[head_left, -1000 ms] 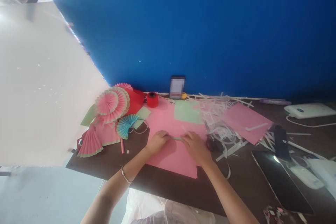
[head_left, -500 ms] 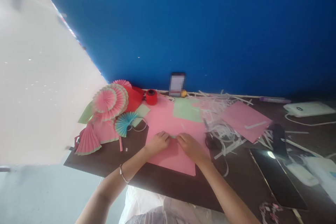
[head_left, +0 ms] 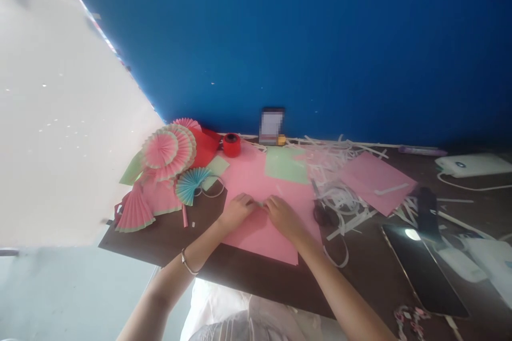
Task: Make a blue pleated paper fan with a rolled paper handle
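Observation:
Both hands meet over a large pink sheet (head_left: pixel 272 240) on the dark table. My left hand (head_left: pixel 239 211) has its fingers pinched on a small pale green paper piece (head_left: pixel 261 204). From the other side my right hand (head_left: pixel 281 214) grips the same piece, its fingers curled; most of the piece is hidden by the fingertips. A light green sheet (head_left: pixel 286 165) lies on the pink one beyond the hands. Left of my left hand are a blue pleated fan (head_left: pixel 191 185) and several pink and green pleated fans (head_left: pixel 136 210).
Red tape roll (head_left: pixel 231 145) at the back, beside a small framed object (head_left: pixel 271 127) against the blue wall. White paper strips (head_left: pixel 340 197), a pink square (head_left: pixel 378 182) and a black phone (head_left: pixel 426 272) lie to the right.
The fingertips of both hands have come slightly closer together over the small piece, and less of it shows between them. The view has shifted a little.

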